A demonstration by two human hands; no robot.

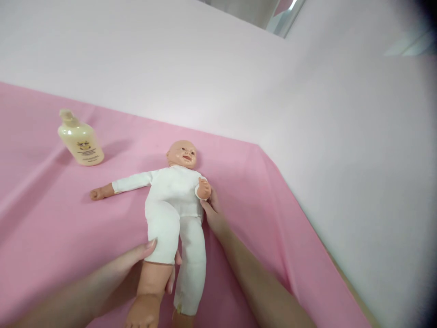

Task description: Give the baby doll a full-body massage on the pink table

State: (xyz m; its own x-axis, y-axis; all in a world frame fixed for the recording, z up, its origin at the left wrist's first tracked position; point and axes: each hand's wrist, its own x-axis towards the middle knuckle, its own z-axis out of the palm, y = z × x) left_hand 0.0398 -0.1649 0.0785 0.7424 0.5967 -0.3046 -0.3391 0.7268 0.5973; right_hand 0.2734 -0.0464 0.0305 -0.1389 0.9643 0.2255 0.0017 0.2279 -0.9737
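Observation:
A baby doll with a bald head and a white cloth body lies face up on a pink cloth. My left hand is wrapped round its lower leg on the left of the view, thumb on top and fingertips showing on the far side. That leg is raised toward me, its bare foot near the bottom edge. My right hand grips the doll's arm on the right near the wrist; most of its fingers are hidden behind the arm. The doll's other arm stretches out to the left, and its second leg lies straight.
A pale yellow pump bottle with a printed label stands on the cloth at the left, beyond the doll's outstretched arm. The cloth's edge drops away on the right. A white wall rises behind, with part of a window-like opening at the top.

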